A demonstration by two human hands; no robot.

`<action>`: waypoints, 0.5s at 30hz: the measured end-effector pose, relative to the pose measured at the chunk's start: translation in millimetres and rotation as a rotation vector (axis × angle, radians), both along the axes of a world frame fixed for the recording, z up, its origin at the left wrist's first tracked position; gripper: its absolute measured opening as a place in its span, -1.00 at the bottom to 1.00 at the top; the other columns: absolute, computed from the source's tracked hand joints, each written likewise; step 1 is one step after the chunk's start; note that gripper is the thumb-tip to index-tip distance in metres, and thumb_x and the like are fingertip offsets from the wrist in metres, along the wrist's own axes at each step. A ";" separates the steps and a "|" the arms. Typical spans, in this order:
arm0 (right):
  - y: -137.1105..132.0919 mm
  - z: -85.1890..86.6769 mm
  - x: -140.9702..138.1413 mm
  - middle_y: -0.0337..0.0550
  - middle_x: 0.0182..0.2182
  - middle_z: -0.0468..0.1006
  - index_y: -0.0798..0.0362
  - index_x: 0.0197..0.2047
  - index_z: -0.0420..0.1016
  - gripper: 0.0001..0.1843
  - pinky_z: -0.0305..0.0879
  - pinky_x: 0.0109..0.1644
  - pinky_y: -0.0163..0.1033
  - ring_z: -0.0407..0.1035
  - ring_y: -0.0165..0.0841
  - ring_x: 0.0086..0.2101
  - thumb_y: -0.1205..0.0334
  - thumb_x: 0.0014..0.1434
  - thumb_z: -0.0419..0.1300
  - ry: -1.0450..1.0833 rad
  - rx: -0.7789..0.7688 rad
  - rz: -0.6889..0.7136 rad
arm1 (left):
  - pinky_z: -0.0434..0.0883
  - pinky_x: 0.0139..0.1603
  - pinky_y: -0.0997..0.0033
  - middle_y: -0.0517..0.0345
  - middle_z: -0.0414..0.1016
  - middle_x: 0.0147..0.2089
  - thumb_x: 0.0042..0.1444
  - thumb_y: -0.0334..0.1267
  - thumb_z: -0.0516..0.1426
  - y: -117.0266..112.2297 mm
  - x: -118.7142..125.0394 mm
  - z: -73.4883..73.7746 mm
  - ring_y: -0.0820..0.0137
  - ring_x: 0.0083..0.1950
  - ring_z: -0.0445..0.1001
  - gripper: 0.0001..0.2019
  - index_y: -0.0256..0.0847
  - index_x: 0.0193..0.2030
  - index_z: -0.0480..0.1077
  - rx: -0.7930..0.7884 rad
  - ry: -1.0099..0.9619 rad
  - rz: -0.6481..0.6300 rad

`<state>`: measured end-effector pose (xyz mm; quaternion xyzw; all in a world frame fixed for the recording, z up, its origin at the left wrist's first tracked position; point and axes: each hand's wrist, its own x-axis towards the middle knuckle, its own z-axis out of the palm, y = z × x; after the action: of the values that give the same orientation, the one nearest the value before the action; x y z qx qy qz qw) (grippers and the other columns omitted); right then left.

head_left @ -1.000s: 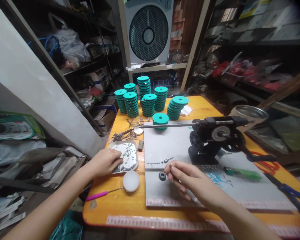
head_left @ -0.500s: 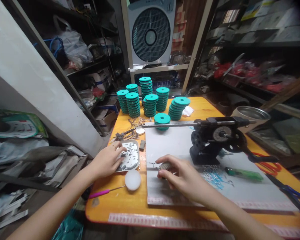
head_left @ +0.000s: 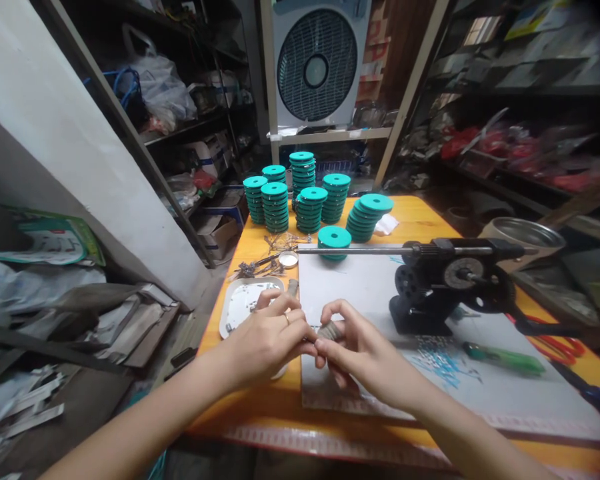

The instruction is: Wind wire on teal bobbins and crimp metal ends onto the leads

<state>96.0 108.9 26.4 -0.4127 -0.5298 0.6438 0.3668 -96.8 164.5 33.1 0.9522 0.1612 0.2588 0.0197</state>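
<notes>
My left hand (head_left: 267, 337) and my right hand (head_left: 353, 347) meet over the left edge of the grey mat (head_left: 360, 293). Both pinch a small dull cylindrical part (head_left: 329, 331) between their fingertips, a ring showing on the left hand. Just behind the left hand lies a white tray (head_left: 240, 303) of small metal pieces. A black hand-crank winding machine (head_left: 450, 280) with a long steel rod (head_left: 350, 251) stands to the right of my hands.
Several stacks of teal discs (head_left: 310, 197) fill the far side of the orange table (head_left: 410, 217). A green-handled tool (head_left: 505, 357), red scissors (head_left: 555, 340) and a metal pot (head_left: 523, 233) lie right. A fan (head_left: 316, 63) and cluttered shelves stand behind.
My left hand left the tray and came right to meet my right hand, which lifted a small part off the mat. The view shifted slightly left.
</notes>
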 end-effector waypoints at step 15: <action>-15.1 -13.2 -3.9 -0.34 -0.64 0.13 0.08 -0.57 0.25 -0.46 -0.12 -0.48 -0.32 -0.05 -0.50 -0.59 -0.19 0.23 0.10 0.125 0.056 0.128 | 0.21 -0.02 0.22 0.15 0.42 -0.42 0.33 -0.44 -0.17 -11.7 0.9 17.7 0.34 -0.22 0.34 -0.68 -0.23 -0.35 0.32 0.122 0.107 -0.170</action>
<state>92.1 93.8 13.2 -0.3265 -0.5488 0.6756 0.3686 -95.9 152.8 50.8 0.9742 0.0647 0.2145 -0.0250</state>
